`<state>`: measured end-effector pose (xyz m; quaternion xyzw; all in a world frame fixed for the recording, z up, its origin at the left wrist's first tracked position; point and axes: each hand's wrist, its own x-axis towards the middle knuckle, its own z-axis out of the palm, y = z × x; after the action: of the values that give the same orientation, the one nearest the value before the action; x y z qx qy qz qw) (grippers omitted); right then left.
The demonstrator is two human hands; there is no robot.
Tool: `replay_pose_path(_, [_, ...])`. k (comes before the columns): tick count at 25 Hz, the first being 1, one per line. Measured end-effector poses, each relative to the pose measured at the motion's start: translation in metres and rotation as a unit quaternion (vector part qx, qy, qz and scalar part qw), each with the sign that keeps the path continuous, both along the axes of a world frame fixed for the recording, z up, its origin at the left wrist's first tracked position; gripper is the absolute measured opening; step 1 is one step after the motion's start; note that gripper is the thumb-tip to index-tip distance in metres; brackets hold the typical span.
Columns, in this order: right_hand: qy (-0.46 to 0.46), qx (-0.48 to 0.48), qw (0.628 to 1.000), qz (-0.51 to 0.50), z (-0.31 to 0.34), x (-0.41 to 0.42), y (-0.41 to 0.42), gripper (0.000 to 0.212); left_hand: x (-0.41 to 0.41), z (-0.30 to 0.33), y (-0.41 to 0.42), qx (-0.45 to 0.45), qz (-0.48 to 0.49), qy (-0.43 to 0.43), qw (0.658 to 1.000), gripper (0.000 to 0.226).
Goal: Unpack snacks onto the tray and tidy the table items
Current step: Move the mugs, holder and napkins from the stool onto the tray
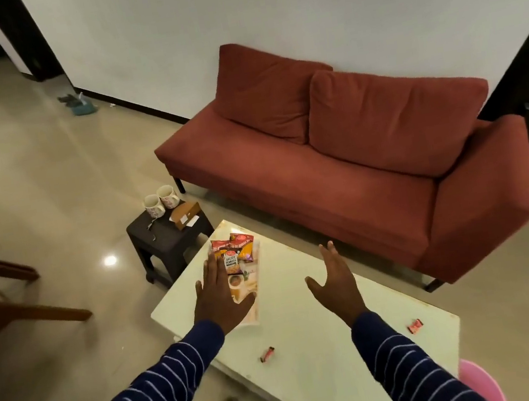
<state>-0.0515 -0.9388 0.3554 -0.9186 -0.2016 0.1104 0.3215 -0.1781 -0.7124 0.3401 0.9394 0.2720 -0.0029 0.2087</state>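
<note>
A printed tray (253, 273) lies on the far left part of the white coffee table (314, 348). On the tray rest two red snack packets (241, 242) and a white salted-peanuts packet (231, 261). My left hand (219, 294) hovers flat and open over the tray's left side, covering part of it. To the right of the tray, my right hand (336, 279) is held open above the table, fingers spread, holding nothing. Two small red candy wrappers lie nearer me, one (267, 354) mid-table, the other (415, 326) near the right edge.
A red sofa (355, 168) stands behind the table. A small dark stool (165, 240) to the left holds two mugs (161, 200) and a brown box (185, 214). Wooden chair legs (1, 297) are at far left, a pink bin (483, 387) at bottom right.
</note>
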Motion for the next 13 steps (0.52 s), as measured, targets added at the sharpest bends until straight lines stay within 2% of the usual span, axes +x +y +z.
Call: replay_pose_path(13, [0.028, -0.035, 0.999, -0.019, -0.005, 0.010, 0.243, 0.079, -0.007, -0.024, 0.264, -0.052, -0.013, 0.004, 0.999, 0.102])
